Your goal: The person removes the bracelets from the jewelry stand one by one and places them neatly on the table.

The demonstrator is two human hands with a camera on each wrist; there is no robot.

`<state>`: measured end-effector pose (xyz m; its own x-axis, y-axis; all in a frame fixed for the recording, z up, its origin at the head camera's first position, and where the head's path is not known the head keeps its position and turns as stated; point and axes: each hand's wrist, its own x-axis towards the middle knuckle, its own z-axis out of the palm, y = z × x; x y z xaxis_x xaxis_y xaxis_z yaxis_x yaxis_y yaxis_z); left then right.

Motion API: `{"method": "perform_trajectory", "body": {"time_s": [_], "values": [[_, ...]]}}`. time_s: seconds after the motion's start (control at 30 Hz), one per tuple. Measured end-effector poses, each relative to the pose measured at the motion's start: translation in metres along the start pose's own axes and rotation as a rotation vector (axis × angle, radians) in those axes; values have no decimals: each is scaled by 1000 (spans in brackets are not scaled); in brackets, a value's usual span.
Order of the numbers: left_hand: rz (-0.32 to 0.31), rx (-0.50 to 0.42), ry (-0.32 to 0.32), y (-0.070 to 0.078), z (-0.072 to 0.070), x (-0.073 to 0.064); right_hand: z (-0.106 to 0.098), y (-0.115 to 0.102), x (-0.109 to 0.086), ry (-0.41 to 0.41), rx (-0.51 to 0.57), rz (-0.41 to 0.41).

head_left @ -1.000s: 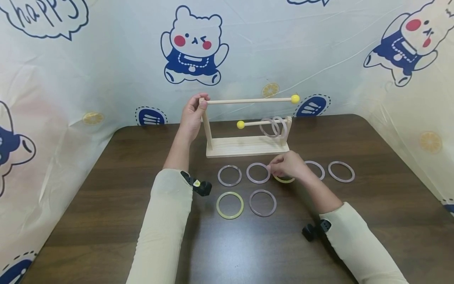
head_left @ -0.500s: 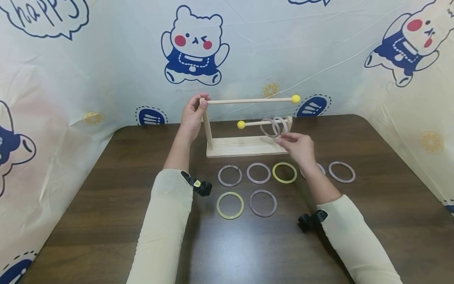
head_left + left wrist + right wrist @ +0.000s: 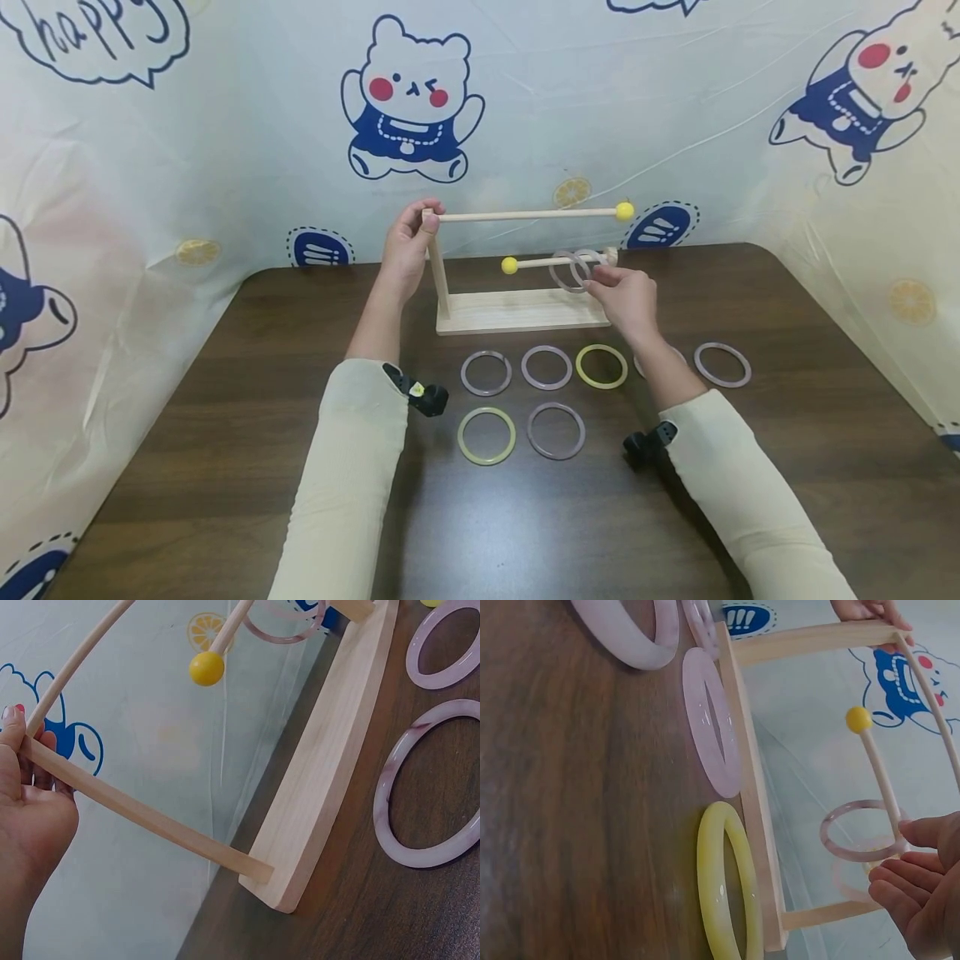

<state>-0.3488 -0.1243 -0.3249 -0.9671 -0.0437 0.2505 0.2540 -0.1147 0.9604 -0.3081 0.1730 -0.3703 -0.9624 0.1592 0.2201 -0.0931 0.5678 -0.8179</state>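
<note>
A wooden stand (image 3: 517,313) carries an upper rod (image 3: 532,216) and a shorter lower rod (image 3: 540,262), each tipped with a yellow ball. My left hand (image 3: 405,248) grips the stand's top left corner, thumb in front and fingers behind. A purplish bangle (image 3: 823,832) and a paler bangle (image 3: 838,881) hang together on the lower rod near its post. My right hand (image 3: 632,305) reaches in at these bangles. In the right wrist view its thumb lies above and its fairly straight fingers below the rod, with a gap between, right at the bangles' edges. The fingers hide part of the paler one.
On the dark wooden table (image 3: 225,467) several bangles lie flat in two rows before the stand. They include a yellow bangle (image 3: 602,347), a yellow-green bangle (image 3: 461,436) and lilac ones. My right forearm partly covers one. A printed cloth (image 3: 247,133) hangs behind the table.
My right hand has risen from over the yellow bangle on the table to the bangles on the lower rod. The paler one sits slightly further left. My left hand stays on the stand.
</note>
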Motion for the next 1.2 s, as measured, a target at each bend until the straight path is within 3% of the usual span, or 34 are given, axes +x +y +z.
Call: {"method": "perform_trajectory", "body": {"time_s": [0.37,0.6,1.2], "values": [[3,-4,-5,0,0,-1,13,0,9,72,-45,-32],[4,-14,1,0,0,0,16,0,12,73,-73,-46],[-10,-12,1,0,-1,0,20,-1,8,64,-23,-68]]}}
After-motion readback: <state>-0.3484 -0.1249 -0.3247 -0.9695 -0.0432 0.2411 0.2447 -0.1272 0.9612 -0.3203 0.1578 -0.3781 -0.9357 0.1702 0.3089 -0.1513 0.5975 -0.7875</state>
